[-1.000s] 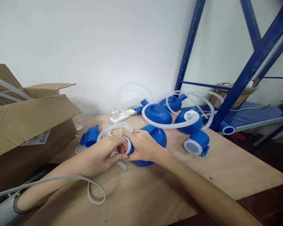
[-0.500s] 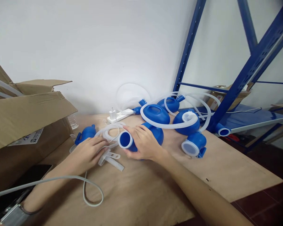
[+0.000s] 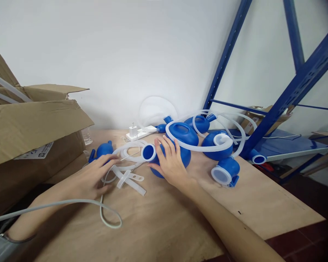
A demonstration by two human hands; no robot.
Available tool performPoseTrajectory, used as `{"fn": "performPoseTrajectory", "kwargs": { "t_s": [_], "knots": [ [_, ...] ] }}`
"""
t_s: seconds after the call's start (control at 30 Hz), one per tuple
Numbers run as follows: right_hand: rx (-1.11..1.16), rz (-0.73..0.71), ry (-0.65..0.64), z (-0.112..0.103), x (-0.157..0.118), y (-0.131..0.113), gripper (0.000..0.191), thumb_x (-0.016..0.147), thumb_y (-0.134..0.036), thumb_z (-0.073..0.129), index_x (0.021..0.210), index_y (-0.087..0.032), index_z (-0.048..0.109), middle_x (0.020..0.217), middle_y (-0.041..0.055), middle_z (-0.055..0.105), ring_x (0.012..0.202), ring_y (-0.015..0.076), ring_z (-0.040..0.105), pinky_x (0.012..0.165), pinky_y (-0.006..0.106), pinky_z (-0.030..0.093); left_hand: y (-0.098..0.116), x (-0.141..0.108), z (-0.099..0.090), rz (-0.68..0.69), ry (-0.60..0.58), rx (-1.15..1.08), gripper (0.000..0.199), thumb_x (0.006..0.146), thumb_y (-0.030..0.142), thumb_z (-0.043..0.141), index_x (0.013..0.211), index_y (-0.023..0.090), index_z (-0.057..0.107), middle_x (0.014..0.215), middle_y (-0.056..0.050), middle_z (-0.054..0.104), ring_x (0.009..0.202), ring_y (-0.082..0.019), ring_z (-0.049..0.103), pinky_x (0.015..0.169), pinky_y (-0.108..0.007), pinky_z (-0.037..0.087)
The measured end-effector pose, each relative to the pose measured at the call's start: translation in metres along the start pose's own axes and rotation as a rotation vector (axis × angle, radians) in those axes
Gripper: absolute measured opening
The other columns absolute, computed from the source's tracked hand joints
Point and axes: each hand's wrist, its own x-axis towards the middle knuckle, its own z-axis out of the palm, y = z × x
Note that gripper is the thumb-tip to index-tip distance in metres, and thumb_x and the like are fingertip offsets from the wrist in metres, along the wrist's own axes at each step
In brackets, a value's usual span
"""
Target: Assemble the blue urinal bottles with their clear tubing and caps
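My right hand (image 3: 171,163) rests on the neck of a blue plastic urinal bottle (image 3: 185,158), fingers stretched out and thumb apart below. The bottle lies on its side, its white-rimmed mouth facing me; my hand covers part of it. My left hand (image 3: 91,177) hovers at the left with loosely extended fingers and nothing visible in them. Just right of its fingers lies a clear hose (image 3: 138,188) with a translucent holed strap (image 3: 136,177) across it. Behind that hand is a smaller blue piece with a handle (image 3: 105,148), partly hidden.
More blue bottles (image 3: 187,135) with coiled hoses (image 3: 202,148) stand behind. A blue cup-like piece with a translucent lid (image 3: 221,175) lies at right. An open cardboard box (image 3: 41,120) stands left, a power strip (image 3: 142,133) at the wall, a blue shelf frame (image 3: 278,98) right. A cable (image 3: 71,201) crosses my left forearm.
My right hand has loosened from around the bottle's neck, its fingers now extended over it. My left hand has drawn back left from the hose and strap. The view has shifted slightly.
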Motion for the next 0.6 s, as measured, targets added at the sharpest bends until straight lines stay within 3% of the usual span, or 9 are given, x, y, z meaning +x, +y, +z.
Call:
{"fn": "performPoseTrajectory", "kwargs": {
  "t_s": [0.07,0.1,0.17,0.23,0.3,0.37,0.5,0.6],
  "knots": [
    [0.014,-0.017,0.011,0.005,-0.007,-0.006,0.065,0.102,-0.037,0.057,0.158,-0.011,0.038,0.147,0.0259,0.053,0.148,0.0428,0.041,0.122,0.073,0.026,-0.005,-0.002,-0.002,-0.027,0.022,0.025,0.057,0.08,0.026,0.06,0.137,0.02,0.054,0.142,-0.016,0.057,0.125,-0.032,0.059,0.1,-0.042,0.051],
    [0.042,-0.079,0.0,0.007,-0.01,-0.009,0.057,0.102,-0.034,0.057,0.155,-0.018,0.044,0.141,0.0206,0.059,0.144,0.0392,0.047,0.122,0.07,0.03,-0.006,-0.002,-0.004,-0.044,0.025,0.056,0.053,0.08,0.026,0.058,0.132,0.019,0.055,0.137,-0.016,0.059,0.119,-0.032,0.061,0.096,-0.041,0.052],
    [0.126,-0.293,-0.072,0.01,-0.016,-0.015,0.047,0.101,-0.029,0.057,0.147,-0.039,0.053,0.127,0.0078,0.067,0.131,0.0291,0.059,0.12,0.06,0.041,-0.006,0.0,-0.009,-0.088,0.013,0.121,0.037,0.085,0.032,0.054,0.119,0.019,0.06,0.121,-0.015,0.065,0.104,-0.031,0.065,0.086,-0.041,0.053],
    [0.202,-0.512,-0.134,0.01,-0.019,-0.02,0.044,0.1,-0.027,0.055,0.14,-0.045,0.057,0.12,0.0026,0.07,0.122,0.0238,0.062,0.114,0.05,0.049,-0.002,0.002,-0.014,-0.153,-0.035,0.14,0.026,0.095,0.037,0.043,0.102,0.021,0.063,0.104,-0.011,0.07,0.089,-0.028,0.068,0.076,-0.039,0.051],
    [0.227,-0.601,-0.132,0.01,-0.019,-0.024,0.043,0.1,-0.027,0.052,0.141,-0.035,0.059,0.12,0.0058,0.07,0.119,0.0243,0.062,0.108,0.047,0.053,0.0,0.003,-0.014,-0.226,-0.099,0.136,0.036,0.101,0.037,0.033,0.087,0.024,0.063,0.087,-0.008,0.073,0.078,-0.027,0.069,0.066,-0.036,0.046],
    [0.244,-0.587,-0.093,0.011,-0.019,-0.025,0.044,0.099,-0.026,0.051,0.142,-0.022,0.058,0.12,0.0106,0.069,0.115,0.025,0.063,0.101,0.044,0.056,0.001,0.004,-0.01,-0.258,-0.137,0.151,0.038,0.102,0.034,0.033,0.085,0.025,0.066,0.086,-0.008,0.076,0.076,-0.028,0.071,0.059,-0.035,0.042],
    [0.299,-0.481,-0.101,0.013,-0.019,-0.027,0.047,0.098,-0.019,0.05,0.145,-0.017,0.053,0.125,0.0138,0.066,0.113,0.0221,0.064,0.088,0.034,0.059,-0.001,0.004,-0.001,-0.217,-0.188,0.162,0.039,0.097,0.029,0.038,0.108,0.023,0.075,0.116,-0.016,0.077,0.092,-0.036,0.075,0.059,-0.038,0.046],
    [0.321,-0.432,-0.142,0.012,-0.02,-0.031,0.047,0.1,-0.018,0.049,0.147,-0.017,0.05,0.13,0.015,0.063,0.118,0.0218,0.063,0.087,0.032,0.059,0.0,0.005,-0.003,-0.216,-0.248,0.105,0.043,0.098,0.038,0.039,0.12,0.025,0.074,0.125,-0.015,0.074,0.104,-0.038,0.073,0.07,-0.042,0.054]
  ]
}}
